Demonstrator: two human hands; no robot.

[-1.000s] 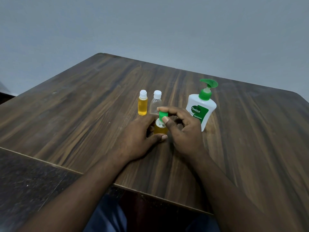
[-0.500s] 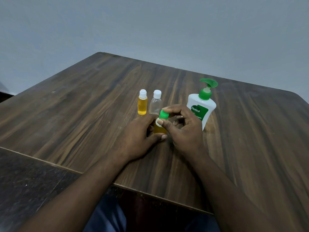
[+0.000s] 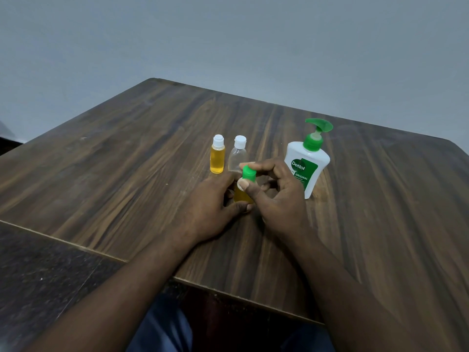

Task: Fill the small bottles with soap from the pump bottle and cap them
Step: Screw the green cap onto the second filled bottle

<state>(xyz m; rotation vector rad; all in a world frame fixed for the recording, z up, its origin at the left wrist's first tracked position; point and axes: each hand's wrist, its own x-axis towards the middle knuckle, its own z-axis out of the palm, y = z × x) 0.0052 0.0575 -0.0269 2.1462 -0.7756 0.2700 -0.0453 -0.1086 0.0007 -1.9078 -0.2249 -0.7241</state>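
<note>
A small bottle of amber soap (image 3: 240, 194) stands on the wooden table (image 3: 127, 161), and my left hand (image 3: 213, 201) grips its body. My right hand (image 3: 276, 196) pinches the bottle's green cap (image 3: 248, 172) between thumb and fingers, right on the neck. Behind them stand two white-capped small bottles: a filled amber one (image 3: 217, 157) and a clear one (image 3: 238, 156) partly hidden by my fingers. The white pump bottle (image 3: 307, 163) with a green pump head stands to the right, just behind my right hand.
The table's near edge runs diagonally below my forearms, with a dark speckled surface (image 3: 50, 275) at lower left. A grey wall lies behind the table. My lap in blue cloth (image 3: 165, 326) shows under the edge.
My right hand's fingers have turned around the green cap, which now sits more upright on the bottle's neck. My left hand and the other bottles have stayed in place.
</note>
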